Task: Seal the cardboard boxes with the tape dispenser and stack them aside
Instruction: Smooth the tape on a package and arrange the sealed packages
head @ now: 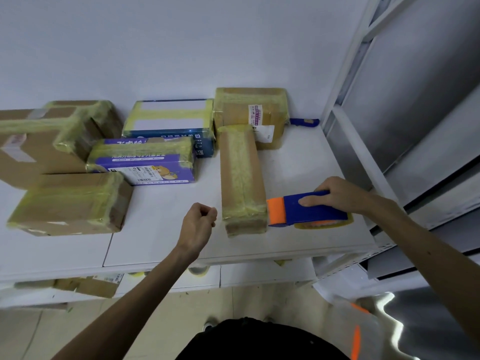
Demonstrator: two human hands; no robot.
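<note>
Forearms come up from the bottom of the frame, hands apart. Left hand (198, 224) is curled into a fist with nothing in it, just left of the long cardboard box (242, 178) at centre. Right hand (340, 194) grips the tape dispenser (309, 209), orange nose against the box's near right corner, probably to start a strip. More taped boxes (72, 203) crowd the desk (168, 222) at left.

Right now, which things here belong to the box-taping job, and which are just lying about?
In the job: tape dispenser, held by the right hand; long cardboard box next to it; other taped boxes at left; left hand, curled and empty.
Lying about: blue-handled tool at the back; tape rolls on the shelf below.
</note>
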